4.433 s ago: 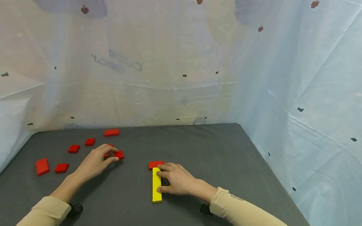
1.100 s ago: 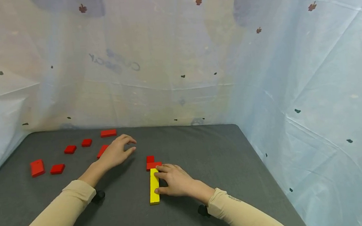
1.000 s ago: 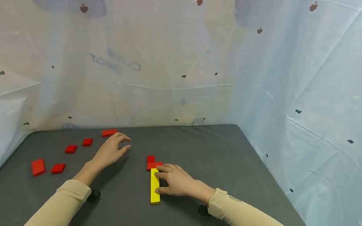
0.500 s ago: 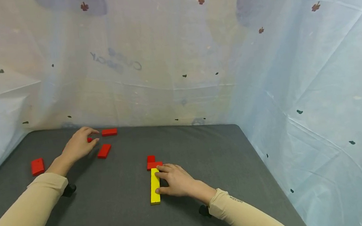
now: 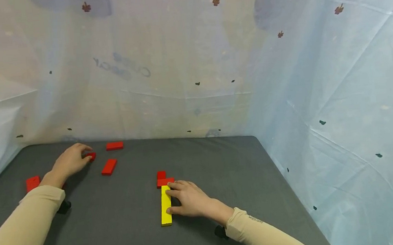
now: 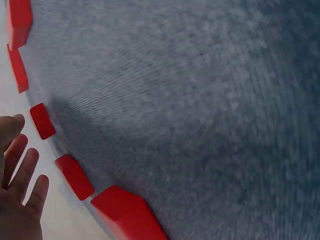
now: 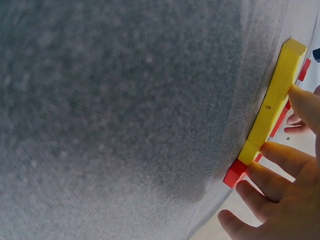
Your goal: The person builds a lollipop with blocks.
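Observation:
In the head view my left hand [image 5: 70, 161] is at a small red block [image 5: 92, 156], thumb and fingers on either side of it. The left wrist view shows the fingers spread and apart from the nearest red block [image 6: 42, 121]. My right hand [image 5: 192, 198] rests along the right side of a long yellow block [image 5: 166, 206], thumb and fingertips touching it. A seam crosses the yellow block near its far end in the right wrist view. Beyond it lies a crosswise red block [image 5: 166, 182], with a small red block [image 5: 161, 175] behind that.
A red block [image 5: 114, 146] lies near the table's far edge, another red block [image 5: 109, 167] nearer. At far left a red block [image 5: 32, 183] is partly covered by the left sleeve. Grey cloth [image 5: 132, 231] covers the table. A pale plastic sheet [image 5: 162, 62] hangs behind.
Several seconds ago my left hand held a small red block; one now lies behind the crosswise red block. In the last second that hand has moved left. The right hand has stayed put.

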`<state>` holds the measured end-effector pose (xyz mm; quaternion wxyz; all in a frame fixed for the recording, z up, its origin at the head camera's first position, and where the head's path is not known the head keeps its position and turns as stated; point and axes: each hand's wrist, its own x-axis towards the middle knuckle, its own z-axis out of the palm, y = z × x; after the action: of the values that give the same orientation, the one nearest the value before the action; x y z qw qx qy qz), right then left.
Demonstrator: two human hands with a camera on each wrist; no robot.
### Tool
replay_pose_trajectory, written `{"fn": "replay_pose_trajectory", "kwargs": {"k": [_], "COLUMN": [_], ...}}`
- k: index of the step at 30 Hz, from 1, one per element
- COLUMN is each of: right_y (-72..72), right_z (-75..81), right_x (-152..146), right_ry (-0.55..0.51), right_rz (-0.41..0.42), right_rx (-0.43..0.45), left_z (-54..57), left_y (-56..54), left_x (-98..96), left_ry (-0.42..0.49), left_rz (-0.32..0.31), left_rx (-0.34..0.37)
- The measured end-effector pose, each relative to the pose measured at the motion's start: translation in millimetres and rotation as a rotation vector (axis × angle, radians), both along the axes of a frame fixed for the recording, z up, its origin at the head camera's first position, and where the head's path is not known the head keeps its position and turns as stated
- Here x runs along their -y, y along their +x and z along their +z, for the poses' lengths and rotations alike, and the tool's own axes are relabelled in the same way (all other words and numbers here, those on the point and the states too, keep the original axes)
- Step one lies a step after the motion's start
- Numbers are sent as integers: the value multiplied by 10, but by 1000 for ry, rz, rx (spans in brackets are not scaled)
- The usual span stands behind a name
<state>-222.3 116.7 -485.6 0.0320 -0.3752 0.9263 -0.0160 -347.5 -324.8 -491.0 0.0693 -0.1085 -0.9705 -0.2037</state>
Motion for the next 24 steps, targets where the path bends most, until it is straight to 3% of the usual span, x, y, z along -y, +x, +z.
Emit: {"fn": "replay_pose_trajectory", "kwargs": {"k": [9, 24], "right_y": [-3, -9], "right_z": [10, -4], "right_x": [-8, -35], "right_ry": [7, 4], "right_rz": [-5, 9], "right_rx": [10, -15], "left_z": [-102, -99], "left_y": [-67, -30], "left_x": [1, -1], "left_ry": [-30, 22], "left_rz": [16, 12], "left_rx": [4, 25]}}
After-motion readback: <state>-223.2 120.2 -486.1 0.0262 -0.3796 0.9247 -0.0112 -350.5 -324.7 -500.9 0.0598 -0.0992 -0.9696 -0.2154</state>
